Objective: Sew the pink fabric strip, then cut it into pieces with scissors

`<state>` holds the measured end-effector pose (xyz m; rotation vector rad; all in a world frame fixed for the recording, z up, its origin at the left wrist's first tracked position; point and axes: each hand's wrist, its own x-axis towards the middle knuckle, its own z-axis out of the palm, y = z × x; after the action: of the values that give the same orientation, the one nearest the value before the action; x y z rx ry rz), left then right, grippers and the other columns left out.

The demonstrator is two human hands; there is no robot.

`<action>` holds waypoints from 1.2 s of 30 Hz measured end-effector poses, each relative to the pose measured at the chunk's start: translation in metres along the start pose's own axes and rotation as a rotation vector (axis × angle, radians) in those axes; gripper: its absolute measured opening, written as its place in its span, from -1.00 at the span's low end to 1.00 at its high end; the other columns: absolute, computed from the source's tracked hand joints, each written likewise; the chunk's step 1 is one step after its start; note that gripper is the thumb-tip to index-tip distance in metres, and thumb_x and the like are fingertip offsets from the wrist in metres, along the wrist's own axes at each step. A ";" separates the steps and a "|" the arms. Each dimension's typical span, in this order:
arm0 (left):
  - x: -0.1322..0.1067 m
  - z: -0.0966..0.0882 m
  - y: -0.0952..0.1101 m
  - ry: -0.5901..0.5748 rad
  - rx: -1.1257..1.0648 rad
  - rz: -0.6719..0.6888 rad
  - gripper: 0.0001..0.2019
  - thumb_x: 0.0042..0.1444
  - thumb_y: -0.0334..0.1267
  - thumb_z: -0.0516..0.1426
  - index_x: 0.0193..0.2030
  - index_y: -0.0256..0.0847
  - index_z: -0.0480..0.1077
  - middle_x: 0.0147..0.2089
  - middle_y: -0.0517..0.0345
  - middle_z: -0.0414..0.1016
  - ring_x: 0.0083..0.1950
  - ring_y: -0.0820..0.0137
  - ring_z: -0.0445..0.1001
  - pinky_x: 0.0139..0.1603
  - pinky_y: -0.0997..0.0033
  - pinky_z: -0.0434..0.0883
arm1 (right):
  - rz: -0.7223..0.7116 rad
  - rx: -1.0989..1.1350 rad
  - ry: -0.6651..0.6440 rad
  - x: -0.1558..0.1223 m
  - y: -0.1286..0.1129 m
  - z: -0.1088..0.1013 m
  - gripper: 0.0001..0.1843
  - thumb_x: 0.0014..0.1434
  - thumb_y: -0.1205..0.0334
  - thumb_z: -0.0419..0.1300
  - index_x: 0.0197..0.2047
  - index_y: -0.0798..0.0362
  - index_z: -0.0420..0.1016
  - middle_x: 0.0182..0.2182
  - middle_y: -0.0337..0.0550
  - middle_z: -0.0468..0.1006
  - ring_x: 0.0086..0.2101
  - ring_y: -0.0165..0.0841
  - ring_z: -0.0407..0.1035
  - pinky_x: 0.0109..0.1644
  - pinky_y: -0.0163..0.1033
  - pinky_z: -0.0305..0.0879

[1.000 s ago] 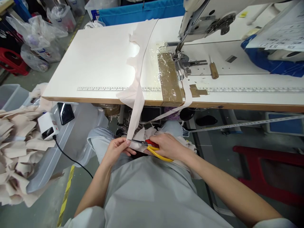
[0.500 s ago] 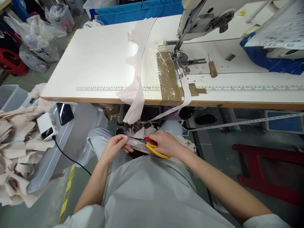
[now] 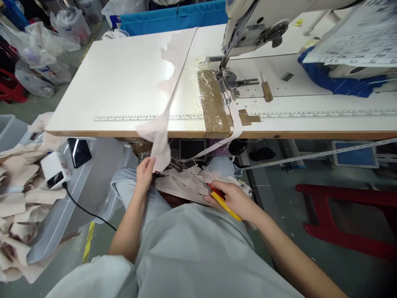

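My left hand (image 3: 144, 174) pinches the lower end of a pale pink fabric piece (image 3: 161, 142), which hangs over the table's front edge and runs back across the white top. My right hand (image 3: 232, 198) is closed round scissors (image 3: 223, 203) with red and yellow handles, their blades pointing left over my lap. Beneath the blades lies a heap of pale fabric pieces (image 3: 182, 184) on my lap. A narrow pale strip (image 3: 236, 122) curves down from the sewing machine's (image 3: 228, 78) presser foot over the edge.
A wooden-handled awl (image 3: 266, 91) lies right of the needle. A ruler tape (image 3: 130, 118) runs along the table (image 3: 102, 74). At left, a plastic bin (image 3: 93, 182) holds fabric pieces, with a phone (image 3: 79, 152) and a white power bank (image 3: 56, 169). A red stool (image 3: 313, 194) stands at right.
My left hand has moved up and left from the scissor tips and now grips the hanging fabric, pulling its end leftward. The scissors have shifted right and down, away from the left hand.
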<state>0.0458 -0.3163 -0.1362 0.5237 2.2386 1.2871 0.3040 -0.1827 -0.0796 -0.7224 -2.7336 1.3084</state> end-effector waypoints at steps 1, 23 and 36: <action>-0.005 -0.009 -0.013 0.039 0.027 -0.089 -0.65 0.17 -0.02 0.00 -0.22 -0.29 0.40 -0.48 0.14 0.41 -0.48 0.39 0.39 -0.40 0.43 0.32 | 0.015 0.018 0.006 -0.002 0.003 -0.002 -0.49 0.18 -0.24 0.06 -0.51 -0.01 0.08 -0.59 -0.29 0.23 -0.55 -0.40 0.08 -0.49 -0.32 0.04; -0.091 -0.013 0.063 -0.491 -0.158 0.017 -0.68 0.12 0.01 0.16 -0.34 -0.26 0.47 -0.43 0.10 0.49 -0.61 0.54 0.31 -0.57 0.51 0.26 | -0.046 0.090 -0.375 0.016 -0.013 -0.014 -0.48 0.19 -0.29 -0.01 -0.46 0.02 0.12 -0.53 -0.30 0.21 -0.50 -0.41 0.09 -0.45 -0.33 -0.03; -0.081 -0.021 0.047 -0.647 -0.478 -0.286 -0.65 0.02 -0.02 0.26 -0.30 -0.34 0.47 -0.45 -0.05 0.60 -0.39 0.28 0.60 -0.44 0.51 0.44 | -0.104 -0.080 -0.546 0.042 -0.018 -0.015 -0.45 0.15 -0.28 0.02 -0.52 0.02 0.03 -0.60 -0.35 0.12 -0.56 -0.44 0.00 -0.50 -0.32 -0.13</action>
<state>0.1019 -0.3531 -0.0675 0.3516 1.3634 1.2210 0.2624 -0.1644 -0.0637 -0.2371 -3.1939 1.5725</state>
